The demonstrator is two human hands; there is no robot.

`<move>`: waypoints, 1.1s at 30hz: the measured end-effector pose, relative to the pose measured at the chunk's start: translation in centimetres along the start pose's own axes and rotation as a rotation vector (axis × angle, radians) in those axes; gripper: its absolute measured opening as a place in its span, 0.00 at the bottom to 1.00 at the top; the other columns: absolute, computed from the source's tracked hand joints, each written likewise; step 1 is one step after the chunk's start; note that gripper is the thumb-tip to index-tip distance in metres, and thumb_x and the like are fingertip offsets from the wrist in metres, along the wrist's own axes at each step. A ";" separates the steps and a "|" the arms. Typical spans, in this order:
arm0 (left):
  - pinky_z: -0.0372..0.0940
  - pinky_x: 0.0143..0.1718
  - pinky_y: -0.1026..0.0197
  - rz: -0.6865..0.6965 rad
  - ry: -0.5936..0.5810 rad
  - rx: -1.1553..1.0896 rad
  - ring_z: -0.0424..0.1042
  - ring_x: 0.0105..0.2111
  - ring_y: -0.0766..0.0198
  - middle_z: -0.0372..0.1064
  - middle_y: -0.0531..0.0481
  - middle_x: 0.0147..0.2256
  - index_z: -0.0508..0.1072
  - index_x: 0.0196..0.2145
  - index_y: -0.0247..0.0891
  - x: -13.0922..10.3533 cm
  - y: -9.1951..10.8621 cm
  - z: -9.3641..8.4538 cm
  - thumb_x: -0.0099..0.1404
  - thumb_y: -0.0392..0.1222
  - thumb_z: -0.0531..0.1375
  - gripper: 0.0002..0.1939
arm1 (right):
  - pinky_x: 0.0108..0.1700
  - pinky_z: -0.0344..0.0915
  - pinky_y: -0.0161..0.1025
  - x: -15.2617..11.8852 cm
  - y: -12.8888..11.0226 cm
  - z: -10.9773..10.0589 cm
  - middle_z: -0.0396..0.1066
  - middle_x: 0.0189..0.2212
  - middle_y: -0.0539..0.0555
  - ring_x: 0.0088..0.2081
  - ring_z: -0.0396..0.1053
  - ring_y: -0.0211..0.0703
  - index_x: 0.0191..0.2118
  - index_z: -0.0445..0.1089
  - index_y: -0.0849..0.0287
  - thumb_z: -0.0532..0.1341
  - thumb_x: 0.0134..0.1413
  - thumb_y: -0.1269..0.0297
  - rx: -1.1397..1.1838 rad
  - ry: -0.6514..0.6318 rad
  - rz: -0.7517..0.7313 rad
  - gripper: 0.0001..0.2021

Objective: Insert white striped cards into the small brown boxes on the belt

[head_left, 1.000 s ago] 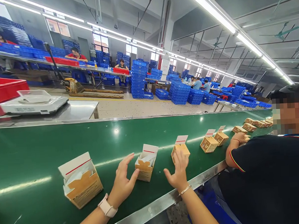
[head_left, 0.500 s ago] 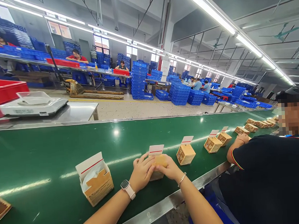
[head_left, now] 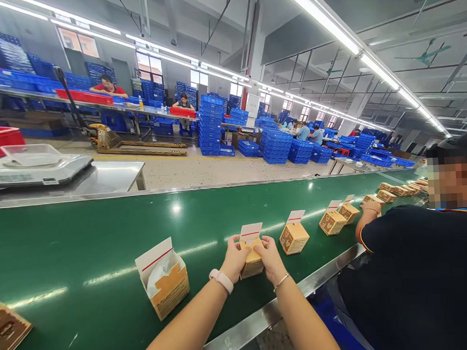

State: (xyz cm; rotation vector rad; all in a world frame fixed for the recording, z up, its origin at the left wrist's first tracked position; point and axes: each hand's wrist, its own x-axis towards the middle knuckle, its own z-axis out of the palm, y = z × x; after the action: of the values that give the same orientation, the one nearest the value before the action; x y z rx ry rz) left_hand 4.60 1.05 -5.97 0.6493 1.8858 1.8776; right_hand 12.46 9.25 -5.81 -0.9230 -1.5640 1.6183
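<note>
Head view, lower centre of the frame. The left hand and right hand close from opposite sides on one small brown carton standing on the green conveyor belt. Its white lid flap stands upright above the fingers, which curl over the carton's top edge; both hands are equally near. A second open carton stands at lower left, apart, and a third carton just right.

Green conveyor belt, tan cartons with red-striped white flaps, blue crates
</note>
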 end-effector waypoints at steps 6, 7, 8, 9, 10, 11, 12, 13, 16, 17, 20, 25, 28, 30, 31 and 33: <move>0.71 0.41 0.55 -0.080 -0.091 0.014 0.72 0.40 0.58 0.69 0.41 0.43 0.64 0.48 0.32 -0.6 2.6 0.5 0.65 0.36 0.59 0.14 | 0.31 0.69 0.35 1.4 -0.1 -0.8 0.70 0.32 0.50 0.28 0.69 0.35 0.42 0.67 0.63 0.61 0.61 0.58 -0.102 0.005 0.059 0.12; 0.70 0.45 0.53 -0.044 -0.093 0.031 0.71 0.44 0.56 0.68 0.39 0.45 0.64 0.48 0.32 -1.5 3.3 0.0 0.63 0.36 0.60 0.15 | 0.31 0.69 0.35 1.7 -0.2 -1.0 0.69 0.32 0.50 0.28 0.68 0.35 0.41 0.67 0.64 0.60 0.63 0.57 -0.127 0.010 0.052 0.12; 0.68 0.48 0.52 0.004 -0.105 0.047 0.70 0.46 0.55 0.68 0.39 0.47 0.65 0.47 0.33 -2.7 3.9 -0.8 0.62 0.37 0.60 0.15 | 0.32 0.69 0.35 1.9 -0.4 -1.2 0.69 0.32 0.50 0.29 0.68 0.35 0.41 0.68 0.64 0.60 0.63 0.57 -0.152 0.014 0.039 0.13; 0.67 0.49 0.52 0.057 -0.130 0.059 0.70 0.47 0.55 0.69 0.41 0.46 0.67 0.45 0.35 -4.1 4.4 -1.8 0.61 0.39 0.60 0.14 | 0.32 0.69 0.36 2.2 -0.7 -1.4 0.69 0.32 0.50 0.29 0.69 0.35 0.40 0.68 0.64 0.60 0.63 0.57 -0.178 0.021 0.020 0.13; 0.67 0.48 0.53 0.107 -0.168 0.068 0.70 0.46 0.55 0.70 0.43 0.44 0.69 0.41 0.36 -5.6 5.0 -3.0 0.60 0.41 0.61 0.12 | 0.34 0.70 0.38 2.3 -1.0 -1.8 0.69 0.32 0.51 0.31 0.69 0.37 0.39 0.68 0.64 0.61 0.62 0.57 -0.203 0.032 -0.006 0.13; 0.68 0.44 0.54 0.162 -0.198 0.080 0.71 0.42 0.55 0.71 0.45 0.40 0.71 0.38 0.37 -7.0 5.4 -4.5 0.60 0.44 0.60 0.10 | 0.37 0.71 0.41 2.2 -1.5 -2.1 0.70 0.34 0.53 0.34 0.71 0.40 0.39 0.67 0.63 0.63 0.59 0.57 -0.226 0.051 -0.043 0.13; 0.68 0.40 0.56 0.229 -0.203 0.093 0.71 0.38 0.57 0.72 0.46 0.37 0.72 0.36 0.38 -8.3 5.6 -6.0 0.60 0.46 0.60 0.09 | 0.41 0.71 0.45 2.0 -2.0 -2.5 0.70 0.37 0.56 0.39 0.71 0.45 0.39 0.67 0.63 0.64 0.56 0.56 -0.246 0.078 -0.092 0.14; 0.68 0.37 0.57 0.344 -0.161 0.113 0.71 0.35 0.58 0.71 0.48 0.35 0.71 0.36 0.39 -9.4 5.8 -7.6 0.62 0.47 0.59 0.09 | 0.47 0.69 0.50 1.6 -2.6 -2.8 0.69 0.43 0.60 0.46 0.70 0.52 0.41 0.66 0.62 0.66 0.52 0.56 -0.261 0.112 -0.152 0.16; 0.65 0.42 0.57 0.839 0.277 0.321 0.69 0.40 0.58 0.69 0.47 0.40 0.68 0.44 0.41 -10.8 5.3 -11.8 0.65 0.44 0.58 0.10 | 0.64 0.50 0.59 -0.4 -3.7 -3.2 0.52 0.61 0.69 0.65 0.48 0.63 0.50 0.62 0.61 0.67 0.45 0.53 -0.281 0.185 -0.360 0.28; 0.64 0.46 0.53 0.906 0.415 0.428 0.68 0.44 0.55 0.68 0.44 0.44 0.66 0.49 0.41 -10.6 4.9 -12.8 0.66 0.46 0.57 0.15 | 0.66 0.43 0.59 -1.3 -3.9 -2.8 0.47 0.63 0.69 0.67 0.42 0.62 0.53 0.60 0.61 0.66 0.45 0.51 -0.273 0.141 -0.437 0.31; 0.61 0.47 0.45 0.787 0.519 0.724 0.64 0.52 0.45 0.64 0.37 0.53 0.57 0.60 0.39 -8.9 3.2 -14.2 0.68 0.54 0.53 0.28 | 0.67 0.44 0.58 -3.2 -3.4 0.2 0.49 0.64 0.66 0.68 0.45 0.56 0.60 0.53 0.57 0.59 0.56 0.47 -0.198 -0.293 -0.605 0.32; 0.63 0.43 0.49 0.641 0.239 0.832 0.63 0.56 0.46 0.63 0.39 0.56 0.60 0.60 0.41 -6.5 1.0 -13.7 0.69 0.47 0.50 0.23 | 0.55 0.65 0.50 -2.9 -2.4 7.3 0.66 0.57 0.61 0.58 0.64 0.54 0.60 0.62 0.53 0.57 0.50 0.32 -0.196 -0.780 -0.586 0.38; 0.62 0.46 0.47 0.575 0.080 0.800 0.61 0.57 0.46 0.65 0.40 0.55 0.66 0.56 0.41 -6.1 1.3 -13.9 0.67 0.43 0.51 0.21 | 0.59 0.60 0.52 -2.0 -2.9 8.5 0.68 0.56 0.59 0.57 0.63 0.55 0.57 0.68 0.51 0.63 0.42 0.30 -0.229 -0.866 -0.631 0.41; 0.62 0.47 0.45 0.556 -0.044 0.774 0.62 0.56 0.46 0.67 0.40 0.53 0.69 0.53 0.42 -5.9 2.1 -14.2 0.65 0.42 0.52 0.19 | 0.62 0.53 0.56 -1.5 -3.4 7.9 0.69 0.54 0.57 0.56 0.61 0.56 0.53 0.72 0.48 0.67 0.37 0.32 -0.257 -0.870 -0.670 0.38; 0.61 0.48 0.44 0.557 -0.094 0.761 0.64 0.54 0.46 0.68 0.41 0.52 0.71 0.51 0.42 -5.7 2.5 -14.3 0.64 0.43 0.53 0.18 | 0.62 0.50 0.57 -1.4 -3.7 7.5 0.69 0.53 0.56 0.56 0.60 0.57 0.50 0.75 0.47 0.68 0.34 0.33 -0.278 -0.869 -0.685 0.36; 0.61 0.48 0.43 0.576 -0.160 0.743 0.68 0.48 0.47 0.71 0.43 0.47 0.74 0.45 0.43 -5.1 3.1 -14.3 0.63 0.45 0.56 0.14 | 0.62 0.49 0.59 -1.2 -4.1 6.4 0.71 0.49 0.56 0.54 0.58 0.58 0.45 0.77 0.45 0.70 0.31 0.33 -0.333 -0.858 -0.698 0.33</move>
State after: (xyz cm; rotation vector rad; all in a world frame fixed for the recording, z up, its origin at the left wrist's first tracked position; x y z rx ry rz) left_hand 0.62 -13.57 -2.85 1.6651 2.4486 1.2667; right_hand 7.57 5.09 -1.51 0.2779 -2.4130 1.2819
